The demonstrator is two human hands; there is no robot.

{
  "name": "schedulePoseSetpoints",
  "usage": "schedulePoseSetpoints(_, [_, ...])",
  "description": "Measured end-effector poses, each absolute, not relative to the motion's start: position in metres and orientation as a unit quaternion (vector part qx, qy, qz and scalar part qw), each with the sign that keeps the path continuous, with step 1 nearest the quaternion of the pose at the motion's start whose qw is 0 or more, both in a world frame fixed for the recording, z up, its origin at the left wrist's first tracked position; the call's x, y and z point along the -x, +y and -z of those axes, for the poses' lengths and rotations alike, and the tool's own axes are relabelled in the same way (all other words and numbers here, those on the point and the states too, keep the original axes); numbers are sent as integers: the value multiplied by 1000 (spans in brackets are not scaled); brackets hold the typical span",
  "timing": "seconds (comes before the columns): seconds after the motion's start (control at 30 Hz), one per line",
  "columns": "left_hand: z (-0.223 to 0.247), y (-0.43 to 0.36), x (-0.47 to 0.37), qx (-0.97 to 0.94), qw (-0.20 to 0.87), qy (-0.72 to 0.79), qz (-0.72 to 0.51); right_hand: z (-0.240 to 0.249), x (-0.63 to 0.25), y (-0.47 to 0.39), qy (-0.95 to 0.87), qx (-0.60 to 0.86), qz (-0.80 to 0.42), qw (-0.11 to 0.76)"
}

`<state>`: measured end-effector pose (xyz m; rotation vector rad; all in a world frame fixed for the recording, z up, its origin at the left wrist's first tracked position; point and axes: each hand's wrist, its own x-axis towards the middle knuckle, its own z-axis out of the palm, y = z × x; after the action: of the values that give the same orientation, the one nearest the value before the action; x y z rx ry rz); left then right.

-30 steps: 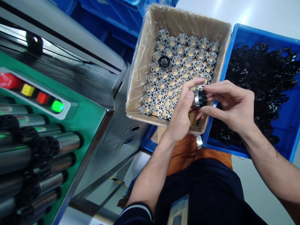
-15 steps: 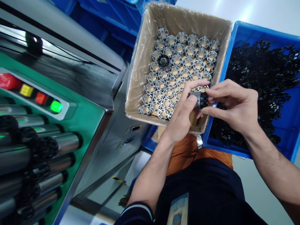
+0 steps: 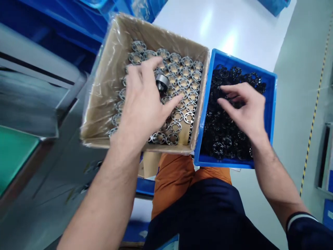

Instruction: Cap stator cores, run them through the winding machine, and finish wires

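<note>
My left hand [image 3: 142, 100] reaches over the plastic-lined cardboard box [image 3: 100, 93], thumb and fingers spread wide. Beside its palm, between thumb and fingers, a short metal tube with a black end piece [image 3: 162, 82] sits tilted above the other tubes; any contact on its hidden side is not visible. Rows of upright metal tubes with slotted rims [image 3: 183, 82] fill much of the box. My right hand [image 3: 246, 107] hovers over the blue bin [image 3: 273, 104], thumb and index finger apart, nothing visible between them. Loose black plastic ring parts [image 3: 218, 147] lie heaped under it.
A white table [image 3: 187, 24] extends behind the box and bin. Blue crates [image 3: 85, 21] stand at the back left. A grey machine with a green surface [image 3: 15, 152] is at the left. Yellow-black floor tape [image 3: 312, 128] runs along the right.
My hands have separated: the left has gone over the tubes in the box, the right over the black parts. The capped tube is no longer between both hands. The view has shifted right.
</note>
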<state>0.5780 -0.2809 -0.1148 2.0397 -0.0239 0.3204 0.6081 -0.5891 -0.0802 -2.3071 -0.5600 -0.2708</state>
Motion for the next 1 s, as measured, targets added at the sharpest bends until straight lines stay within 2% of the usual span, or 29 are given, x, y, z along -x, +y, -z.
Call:
schedulePoseSetpoints(0.1, [103,-261,-575,-898,424,-15,-112,79,-629,-642,-141,964,111,195])
schedulePoseSetpoints(0.2, [95,-253,-556,-938,338,-66,42,96,-642,-677,-112,990,47,71])
schedulePoseSetpoints(0.33, [93,-264,-536,-948,215,-97,215,110,-638,-687,-113,993,-10,23])
schedulePoseSetpoints(0.47, [85,-284,-537,-958,107,-106,245,102,-632,-686,-89,994,-56,-12])
schedulePoseSetpoints(0.57, [78,-285,-536,-959,83,-129,236,91,-632,-688,-83,992,-87,-33])
schedulePoseSetpoints(0.67, [78,-272,-527,-958,202,-123,162,80,-626,-688,-93,993,-51,52])
schedulePoseSetpoints(0.8, [88,-265,-519,-840,541,-40,-8,67,-603,-670,-105,972,-11,212])
schedulePoseSetpoints(0.9, [96,-280,-522,-665,745,52,22,65,-587,-641,-146,892,-40,426])
schedulePoseSetpoints(1.0, [106,-301,-528,-545,829,100,75,73,-581,-604,-190,801,-45,567])
